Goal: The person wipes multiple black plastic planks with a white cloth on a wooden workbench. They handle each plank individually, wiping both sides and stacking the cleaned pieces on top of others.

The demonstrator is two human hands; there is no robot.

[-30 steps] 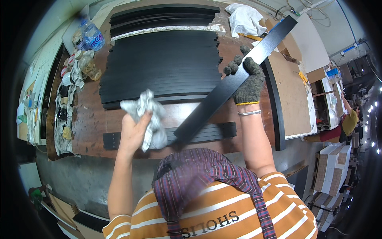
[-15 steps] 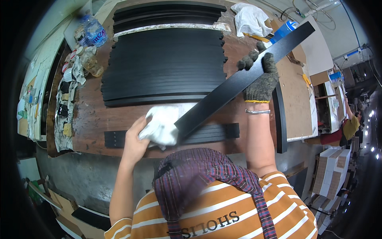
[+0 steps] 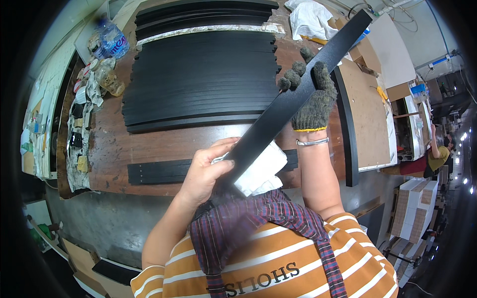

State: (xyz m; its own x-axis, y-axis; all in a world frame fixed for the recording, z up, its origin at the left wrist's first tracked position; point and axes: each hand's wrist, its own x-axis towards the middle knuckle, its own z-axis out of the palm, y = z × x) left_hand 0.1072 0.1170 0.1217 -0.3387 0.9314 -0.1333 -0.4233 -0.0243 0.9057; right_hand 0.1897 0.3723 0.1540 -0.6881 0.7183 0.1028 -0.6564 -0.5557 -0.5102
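A long black board (image 3: 271, 121) is held up at a slant, its far end to the upper right and its near end close to my body. My right hand (image 3: 314, 97), in a dark grey knitted glove with a yellow cuff edge, grips it near the middle. My bare left hand (image 3: 204, 171) is closed around the near end, with a white cloth (image 3: 263, 171) in it. The cloth spreads out beneath the board, which partly hides it. Under both, another black board (image 3: 159, 172) with small holes lies along the table's front edge.
A wide stack of black boards (image 3: 198, 74) fills the middle of the brown table (image 3: 107, 149). More boards (image 3: 203, 17) lie behind it. Bottles (image 3: 114, 42) and a grimy jar (image 3: 109, 82) stand at the left. One long black board (image 3: 347, 129) runs along the right edge. A co-worker (image 3: 437, 159) is far right.
My left hand has moved right with the cloth and now wraps the board's near end. The board and my right hand have shifted slightly left.
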